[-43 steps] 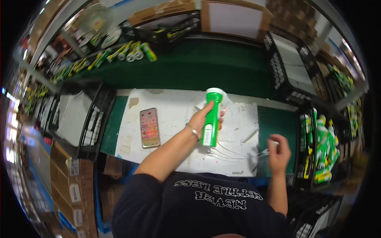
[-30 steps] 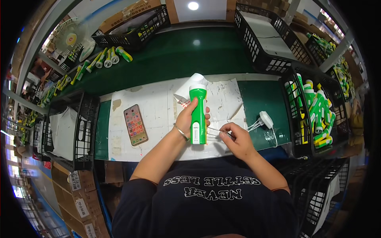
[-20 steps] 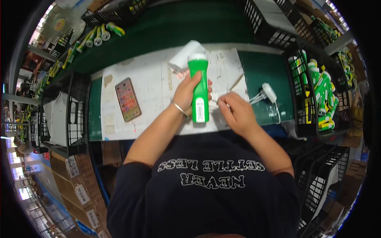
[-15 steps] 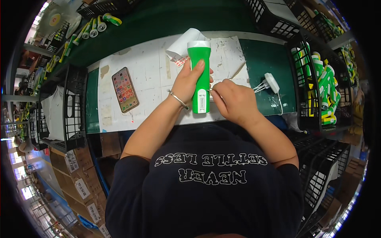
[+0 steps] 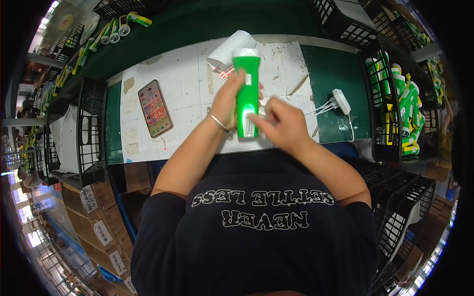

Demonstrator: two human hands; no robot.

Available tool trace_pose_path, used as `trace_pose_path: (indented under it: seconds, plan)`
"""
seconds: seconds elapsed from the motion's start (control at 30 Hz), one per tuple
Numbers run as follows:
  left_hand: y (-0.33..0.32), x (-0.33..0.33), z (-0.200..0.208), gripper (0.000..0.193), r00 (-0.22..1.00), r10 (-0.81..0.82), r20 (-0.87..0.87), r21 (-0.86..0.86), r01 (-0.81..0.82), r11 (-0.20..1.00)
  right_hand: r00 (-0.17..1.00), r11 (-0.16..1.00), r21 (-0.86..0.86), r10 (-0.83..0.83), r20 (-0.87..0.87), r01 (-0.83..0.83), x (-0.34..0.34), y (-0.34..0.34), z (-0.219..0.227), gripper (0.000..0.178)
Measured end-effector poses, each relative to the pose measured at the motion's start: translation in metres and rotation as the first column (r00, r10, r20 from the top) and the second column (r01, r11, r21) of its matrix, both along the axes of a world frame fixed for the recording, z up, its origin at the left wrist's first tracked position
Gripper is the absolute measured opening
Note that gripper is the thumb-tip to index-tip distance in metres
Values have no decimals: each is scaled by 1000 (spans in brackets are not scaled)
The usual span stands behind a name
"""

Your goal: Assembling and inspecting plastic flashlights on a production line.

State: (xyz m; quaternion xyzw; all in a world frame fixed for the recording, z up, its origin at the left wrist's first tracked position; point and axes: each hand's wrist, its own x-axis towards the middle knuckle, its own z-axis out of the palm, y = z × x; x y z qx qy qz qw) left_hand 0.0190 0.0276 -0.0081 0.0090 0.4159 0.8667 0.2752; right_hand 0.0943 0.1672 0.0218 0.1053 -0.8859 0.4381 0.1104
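A green flashlight [image 5: 249, 74] with a white head stands upright over the table, slightly blurred. My left hand [image 5: 228, 101] is closed around it from the left, with the thumb along its body. A white switch shows on its upper body and a white panel [image 5: 249, 126] near its lower end. My right hand [image 5: 284, 123] is at the lower right side, fingers curled, with a fingertip at that panel. What those fingers hold, if anything, is hidden. White cords [image 5: 321, 107] run from a white charger [image 5: 341, 101] towards my right hand.
A lit smartphone [image 5: 156, 109] lies on the white-covered table [image 5: 185, 74] at left. A curled white sheet [image 5: 229, 49] lies behind the flashlight. A black crate [image 5: 401, 153] of green flashlights stands right; another crate [image 5: 94, 130] stands left. Several flashlights [image 5: 114, 34] lie at the back left.
My right hand has moved from the flashlight's right side onto its lower front panel. My left thumb has shifted left, baring the switch. The flashlight has moved slightly up and left.
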Motion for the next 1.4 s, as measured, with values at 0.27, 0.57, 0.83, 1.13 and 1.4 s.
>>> trace_pose_path:
  seconds: [0.27, 0.57, 0.83, 1.13, 1.4]
  plan:
    - [-6, 9, 19, 46, 954, -119, -276, -430, -11, 903, 976, 904, -423, 33, 214, 62, -28, 28, -19, 39]
    - [-31, 12, 46, 47, 421, -676, -605, -793, -394, 464, 859, 947, -218, 309, 407, -238, -46, 57, 32, 58]
    - [-89, 9, 71, 40, 459, -828, -324, -932, -304, 196, 840, 874, -432, 398, 369, -224, -46, 69, 25, 64]
    - [-68, 10, 20, 65, 892, -412, -188, -735, 151, 662, 991, 931, 366, -31, 128, -18, -54, 10, -51, 29]
    - [-55, 9, 5, 65, 862, -344, -374, -852, -172, 494, 915, 914, -399, 220, 338, -73, -61, 24, -39, 18]
